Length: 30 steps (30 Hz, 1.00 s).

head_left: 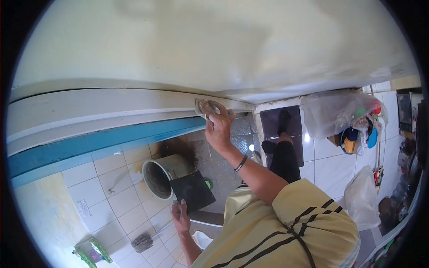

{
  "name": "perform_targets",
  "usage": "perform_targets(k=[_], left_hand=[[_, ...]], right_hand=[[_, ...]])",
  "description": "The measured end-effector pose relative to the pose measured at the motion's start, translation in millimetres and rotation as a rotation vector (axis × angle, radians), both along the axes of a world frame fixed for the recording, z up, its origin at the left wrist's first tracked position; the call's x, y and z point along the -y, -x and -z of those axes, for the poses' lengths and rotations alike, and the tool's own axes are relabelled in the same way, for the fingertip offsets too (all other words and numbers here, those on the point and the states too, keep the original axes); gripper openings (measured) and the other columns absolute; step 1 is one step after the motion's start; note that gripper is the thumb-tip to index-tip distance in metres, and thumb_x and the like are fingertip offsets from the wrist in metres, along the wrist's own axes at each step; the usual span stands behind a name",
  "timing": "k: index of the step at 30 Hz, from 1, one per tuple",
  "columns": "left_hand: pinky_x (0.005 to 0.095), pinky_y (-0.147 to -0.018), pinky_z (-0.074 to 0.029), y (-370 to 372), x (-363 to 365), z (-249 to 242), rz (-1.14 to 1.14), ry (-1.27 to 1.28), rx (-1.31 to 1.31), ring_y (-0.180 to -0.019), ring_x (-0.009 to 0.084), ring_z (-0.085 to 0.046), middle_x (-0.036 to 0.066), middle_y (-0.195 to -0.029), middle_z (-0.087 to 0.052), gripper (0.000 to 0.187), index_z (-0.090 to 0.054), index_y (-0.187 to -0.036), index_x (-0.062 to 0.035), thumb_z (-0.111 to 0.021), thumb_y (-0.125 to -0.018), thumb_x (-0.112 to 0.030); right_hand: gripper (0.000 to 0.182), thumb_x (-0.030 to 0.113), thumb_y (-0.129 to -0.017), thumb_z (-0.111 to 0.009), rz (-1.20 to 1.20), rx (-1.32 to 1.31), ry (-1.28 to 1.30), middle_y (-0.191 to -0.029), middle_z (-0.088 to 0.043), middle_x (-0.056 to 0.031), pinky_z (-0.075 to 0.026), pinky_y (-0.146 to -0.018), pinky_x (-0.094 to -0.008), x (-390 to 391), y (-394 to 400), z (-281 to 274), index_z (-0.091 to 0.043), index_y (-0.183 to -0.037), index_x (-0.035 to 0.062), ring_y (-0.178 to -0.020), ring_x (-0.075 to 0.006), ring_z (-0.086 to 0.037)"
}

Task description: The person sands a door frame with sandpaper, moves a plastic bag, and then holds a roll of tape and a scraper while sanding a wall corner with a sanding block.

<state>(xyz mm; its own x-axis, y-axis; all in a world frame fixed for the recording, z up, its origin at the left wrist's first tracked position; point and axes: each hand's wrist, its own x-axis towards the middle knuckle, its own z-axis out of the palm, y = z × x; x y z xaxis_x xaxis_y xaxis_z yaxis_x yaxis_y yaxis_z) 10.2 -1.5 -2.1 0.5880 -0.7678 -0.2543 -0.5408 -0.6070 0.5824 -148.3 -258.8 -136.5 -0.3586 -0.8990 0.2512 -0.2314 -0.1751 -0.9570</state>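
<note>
Yellow shirt point(254, 223) with dark stripes fills the near foreground, worn by the person at work. Right hand point(218, 130), dark wristband point(241, 163) at the wrist, is extended to a white frame point(103, 106) that runs along the edge of a cream wall point(178, 49). Its fingers are drawn in narrowly on a small greyish-beige pad point(199, 108), which lies against the face of the frame, towards its far end; material of the pad cannot be determined. Blue strip point(107, 139) runs alongside the frame, on the nearer side.

Left hand point(180, 218) is held lower, gripping a dark square panel point(195, 192) at one edge, thumb uppermost. Panel overlaps a grey bucket point(182, 165) in the view; contact between the two cannot be confirmed. Contents of the bucket are too dark to identify.

White tiles point(121, 203) lie beyond the left hand, with a brush point(142, 242) nearby and a green-patterned item point(100, 250) further off. To the right, one foot point(283, 119) stands on a dark mat point(270, 123). Beside the mat lies a translucent plastic sheet point(326, 115), near assorted coloured articles; a white plastic bag point(361, 196) is situated closer to the shirt
</note>
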Motion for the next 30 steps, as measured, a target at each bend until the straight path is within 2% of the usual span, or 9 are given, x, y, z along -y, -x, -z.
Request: perform_targets(k=[5, 8, 11, 14, 17, 21, 24, 27, 30], left_hand=[[0.0313, -0.052, -0.023, 9, 10, -9, 0.003, 0.025, -0.005, -0.061, 0.0081, -0.030, -0.004, -0.062, -0.034, 0.034, -0.046, -0.074, -0.0037, -0.060, -0.098, -0.024], [0.0309, -0.053, -0.022, 14, 13, -16, -0.010, 0.026, 0.009, -0.061, 0.0076, -0.029, -0.004, -0.062, -0.034, 0.034, -0.046, -0.074, -0.0034, -0.061, -0.098, -0.022], [0.0306, -0.053, -0.023, 14, 12, -17, 0.001, 0.059, 0.017, -0.062, 0.0075, -0.029, -0.004, -0.062, -0.034, 0.035, -0.045, -0.073, -0.0034, -0.061, -0.098, -0.023], [0.0309, -0.053, -0.024, 5, 9, -8, 0.003, 0.068, -0.014, -0.062, 0.0084, -0.030, -0.003, -0.063, -0.033, 0.035, -0.044, -0.073, -0.0033, -0.061, -0.098, -0.023], [0.0320, -0.054, -0.025, -6, 11, 0, 0.032, -0.006, -0.007, -0.063, 0.0097, -0.031, -0.003, -0.064, -0.035, 0.035, -0.044, -0.075, -0.0028, -0.061, -0.097, -0.024], [0.0322, -0.055, -0.026, 1, 31, -6, 0.109, -0.012, 0.013, -0.064, 0.0106, -0.032, -0.001, -0.065, -0.036, 0.035, -0.045, -0.075, -0.0027, -0.061, -0.097, -0.025], [0.0320, -0.055, -0.026, 6, 47, -11, 0.114, -0.012, 0.013, -0.064, 0.0104, -0.032, -0.002, -0.065, -0.036, 0.035, -0.045, -0.075, -0.0031, -0.060, -0.097, -0.025], [0.0313, -0.056, -0.027, 4, 51, -11, 0.124, -0.034, 0.018, -0.065, 0.0099, -0.033, -0.003, -0.066, -0.038, 0.032, -0.046, -0.076, -0.0033, -0.059, -0.098, -0.023], [0.0299, -0.057, -0.029, 0, 51, -5, 0.109, -0.058, -0.053, -0.067, 0.0093, -0.036, -0.003, -0.068, -0.042, 0.028, -0.050, -0.078, -0.0028, -0.059, -0.098, -0.021]], right_hand=[[0.034, -0.001, -0.081, -0.062, 0.080, 0.029, -0.151, -0.117, -0.067, -0.0069, -0.032, -0.094, -0.0485, 1, -17, 35, -0.073, -0.109, 0.0129, -0.109, -0.0256, -0.060], [0.038, -0.006, -0.075, -0.060, 0.096, 0.087, -0.187, -0.116, -0.066, -0.0082, -0.031, -0.094, -0.0466, 5, -23, 53, -0.072, -0.107, 0.0119, -0.115, -0.0263, -0.057], [0.034, -0.005, -0.074, -0.061, 0.112, 0.051, -0.186, -0.116, -0.066, -0.0076, -0.031, -0.095, -0.0465, 6, -19, 53, -0.071, -0.104, 0.0099, -0.115, -0.0269, -0.057], [0.036, -0.002, -0.080, -0.062, 0.074, 0.037, -0.127, -0.118, -0.067, -0.0073, -0.031, -0.096, -0.0471, 5, -11, 26, -0.072, -0.112, 0.0130, -0.111, -0.0247, -0.059], [0.038, -0.004, -0.078, -0.061, 0.002, 0.027, -0.021, -0.117, -0.068, -0.0074, -0.030, -0.097, -0.0478, 2, -4, -15, -0.071, -0.112, 0.0120, -0.113, -0.0242, -0.058], [0.039, -0.001, -0.077, -0.063, 0.101, -0.072, -0.236, -0.109, -0.069, -0.0077, -0.028, -0.097, -0.0494, 4, -14, 42, -0.070, -0.113, 0.0122, -0.114, -0.0243, -0.058], [0.040, -0.001, -0.075, -0.064, 0.072, -0.053, -0.341, -0.111, -0.068, -0.0081, -0.027, -0.098, -0.0505, 9, -11, 83, -0.070, -0.112, 0.0127, -0.114, -0.0251, -0.058], [0.046, -0.004, -0.071, -0.063, 0.091, -0.040, -0.291, -0.118, -0.063, -0.0057, -0.029, -0.093, -0.0536, 4, -17, 77, -0.069, -0.112, 0.0174, -0.120, -0.0242, -0.054], [0.046, -0.006, -0.068, -0.063, -0.003, 0.000, -0.084, -0.117, -0.065, -0.0040, -0.029, -0.093, -0.0532, -2, -6, 36, -0.070, -0.108, 0.0167, -0.123, -0.0235, -0.053]])
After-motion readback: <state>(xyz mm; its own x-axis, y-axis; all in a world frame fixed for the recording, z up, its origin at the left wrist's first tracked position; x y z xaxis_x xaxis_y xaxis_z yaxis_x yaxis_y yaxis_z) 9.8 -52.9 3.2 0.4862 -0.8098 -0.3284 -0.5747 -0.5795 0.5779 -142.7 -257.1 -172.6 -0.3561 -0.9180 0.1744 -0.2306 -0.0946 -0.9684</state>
